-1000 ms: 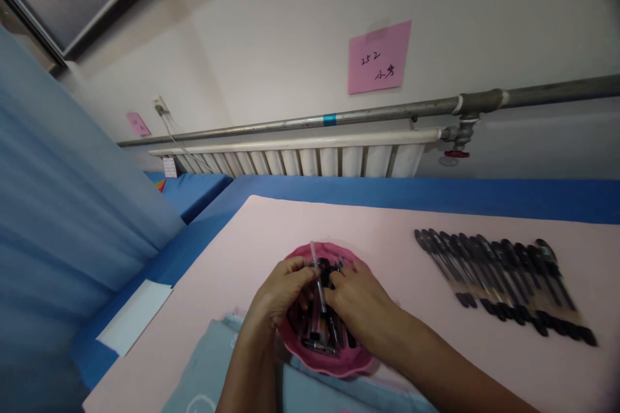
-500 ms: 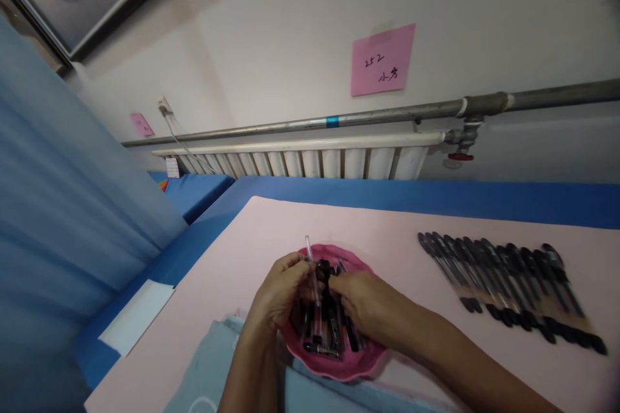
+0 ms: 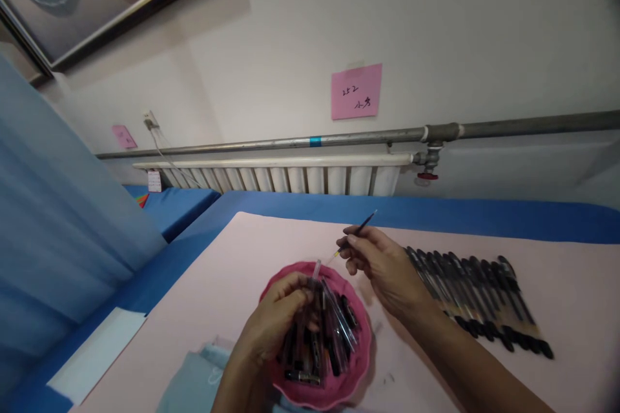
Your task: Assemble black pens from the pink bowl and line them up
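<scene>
Over the pink scalloped bowl (image 3: 367, 345), my left hand (image 3: 276, 313) pinches a clear pen barrel (image 3: 317, 267) that points upward. My right hand (image 3: 387, 271) is above the bowl's far right edge, its thumb and fingers closed on a slim dark pen refill (image 3: 365, 224). The refill slants up to the right, and its lower end comes near the top of the barrel. Clear barrels (image 3: 340, 315), black caps and other pen parts lie jumbled in the bowl, partly hidden by my left hand.
To the right, a row of assembled black-capped pens (image 3: 477, 297) lies on the pink sheet (image 3: 208, 284). A light blue cloth (image 3: 194, 377) is at the near left, and white paper (image 3: 97, 355) lies further left. A radiator (image 3: 300, 177) runs along the wall behind the blue table (image 3: 281, 203).
My right hand has come up out of the bowl and now holds a refill beside the barrel's top. My left hand keeps the barrel over the bowl. The view has shifted.
</scene>
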Demonstrator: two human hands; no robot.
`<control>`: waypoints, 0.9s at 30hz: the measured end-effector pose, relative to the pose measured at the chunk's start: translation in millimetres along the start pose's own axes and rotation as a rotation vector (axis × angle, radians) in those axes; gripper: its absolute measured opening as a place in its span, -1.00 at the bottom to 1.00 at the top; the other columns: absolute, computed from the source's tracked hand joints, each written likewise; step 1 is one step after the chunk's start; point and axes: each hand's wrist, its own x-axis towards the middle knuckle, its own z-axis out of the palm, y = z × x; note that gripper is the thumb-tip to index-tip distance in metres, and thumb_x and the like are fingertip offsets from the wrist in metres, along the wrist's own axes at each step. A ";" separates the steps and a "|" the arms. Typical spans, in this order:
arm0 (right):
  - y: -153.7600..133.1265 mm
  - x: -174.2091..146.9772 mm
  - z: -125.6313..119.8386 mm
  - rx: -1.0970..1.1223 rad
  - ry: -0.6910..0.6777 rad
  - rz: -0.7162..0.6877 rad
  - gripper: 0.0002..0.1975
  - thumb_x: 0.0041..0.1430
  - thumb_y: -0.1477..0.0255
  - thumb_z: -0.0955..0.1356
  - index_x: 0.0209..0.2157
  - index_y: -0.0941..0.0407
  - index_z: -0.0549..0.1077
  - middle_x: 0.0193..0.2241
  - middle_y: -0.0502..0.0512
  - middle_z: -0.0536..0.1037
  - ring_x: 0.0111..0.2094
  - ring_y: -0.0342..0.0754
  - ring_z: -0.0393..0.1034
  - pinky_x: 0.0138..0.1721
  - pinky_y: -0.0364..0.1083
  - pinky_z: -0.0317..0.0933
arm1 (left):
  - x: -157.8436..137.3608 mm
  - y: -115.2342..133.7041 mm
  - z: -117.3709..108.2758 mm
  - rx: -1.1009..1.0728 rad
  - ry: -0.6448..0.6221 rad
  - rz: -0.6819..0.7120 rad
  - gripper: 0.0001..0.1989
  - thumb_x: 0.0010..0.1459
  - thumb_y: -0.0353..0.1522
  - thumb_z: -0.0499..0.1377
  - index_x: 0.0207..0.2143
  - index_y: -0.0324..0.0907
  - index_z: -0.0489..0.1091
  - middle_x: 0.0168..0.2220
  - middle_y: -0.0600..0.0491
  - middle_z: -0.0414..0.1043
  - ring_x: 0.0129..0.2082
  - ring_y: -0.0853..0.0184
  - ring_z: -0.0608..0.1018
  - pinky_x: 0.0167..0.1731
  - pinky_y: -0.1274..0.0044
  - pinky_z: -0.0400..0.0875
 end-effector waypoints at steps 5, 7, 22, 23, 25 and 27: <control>-0.4 0.0 0.3 0.151 0.057 0.006 -0.82 -0.09 0.38 0.38 -0.44 0.14 0.33 -0.50 0.01 0.47 -0.54 -0.17 0.33 -0.64 -0.22 0.17 | 0.3 -1.9 -1.6 0.044 -0.044 0.036 -0.83 -0.05 -0.41 0.07 -0.35 -0.21 0.36 -0.47 0.09 0.34 -0.52 0.45 0.39 -0.49 0.57 0.33; -0.9 -1.1 1.5 0.146 0.037 0.015 -0.83 -0.08 0.38 0.38 -0.44 0.14 0.32 -0.51 0.01 0.46 -0.54 -0.17 0.33 -0.64 -0.22 0.17 | 0.2 -1.8 -1.9 0.058 -0.044 0.030 -0.82 -0.05 -0.43 0.06 -0.34 -0.21 0.36 -0.47 0.10 0.33 -0.52 0.46 0.39 -0.48 0.57 0.33; -4.7 -4.1 0.3 0.021 -0.050 0.036 -0.87 -0.05 0.39 0.35 -0.47 0.15 0.34 -0.51 0.02 0.47 -0.57 -0.19 0.33 -0.65 -0.22 0.18 | 0.6 -2.2 -2.8 0.077 -0.040 0.028 -0.85 -0.08 -0.46 0.08 -0.38 -0.22 0.37 -0.48 0.11 0.34 -0.52 0.47 0.39 -0.49 0.59 0.32; -5.6 -4.7 0.5 -0.016 -0.063 0.029 -0.87 -0.05 0.38 0.34 -0.48 0.15 0.34 -0.52 0.01 0.47 -0.58 -0.19 0.32 -0.65 -0.22 0.17 | 0.8 -2.0 -2.8 0.081 -0.042 0.033 -0.85 -0.08 -0.46 0.08 -0.39 -0.22 0.38 -0.48 0.10 0.35 -0.52 0.47 0.39 -0.49 0.60 0.32; -6.2 -6.2 1.7 -0.101 -0.095 0.019 -0.87 -0.04 0.38 0.34 -0.48 0.15 0.34 -0.57 -0.03 0.45 -0.62 -0.21 0.29 -0.65 -0.22 0.15 | 1.1 -1.7 -2.4 0.073 -0.052 0.041 -0.87 -0.06 -0.44 0.09 -0.38 -0.22 0.38 -0.49 0.10 0.36 -0.53 0.48 0.40 -0.49 0.60 0.32; -4.4 -7.6 3.6 -0.169 -0.132 0.018 -0.88 -0.04 0.38 0.34 -0.48 0.15 0.35 -0.61 -0.07 0.42 -0.64 -0.23 0.25 -0.63 -0.22 0.14 | 1.1 -1.6 -1.7 0.049 -0.062 0.041 -0.88 -0.03 -0.42 0.09 -0.38 -0.23 0.37 -0.49 0.10 0.36 -0.54 0.48 0.40 -0.49 0.60 0.33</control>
